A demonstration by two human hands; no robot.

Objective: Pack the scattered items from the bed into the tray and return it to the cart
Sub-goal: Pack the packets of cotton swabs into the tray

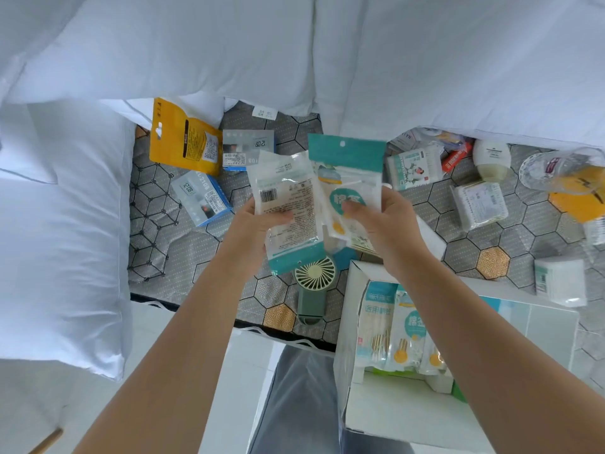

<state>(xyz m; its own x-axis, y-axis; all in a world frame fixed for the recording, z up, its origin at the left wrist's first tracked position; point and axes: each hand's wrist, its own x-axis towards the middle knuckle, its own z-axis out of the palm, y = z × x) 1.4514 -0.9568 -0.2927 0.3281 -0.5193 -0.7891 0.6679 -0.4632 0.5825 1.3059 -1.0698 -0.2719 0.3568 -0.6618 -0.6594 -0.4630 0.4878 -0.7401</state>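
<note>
Gripping a barcode-side packet (288,191) in the left hand (258,221) and a teal-topped packet (347,165) in the right hand (383,221), a person holds both just beyond the tray (393,411), over the bed (196,257). Slick film may slip, missing it.

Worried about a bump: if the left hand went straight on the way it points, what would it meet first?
Likely the teal-topped packet in the right hand, just ahead of the left hand and its barcode packet; depth is unclear.

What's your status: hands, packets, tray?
Left hand grips barcode-side swab packet; right hand grips teal-topped swab packet. Tray part-filled. Green handheld fan beneath, on mattress.
</note>
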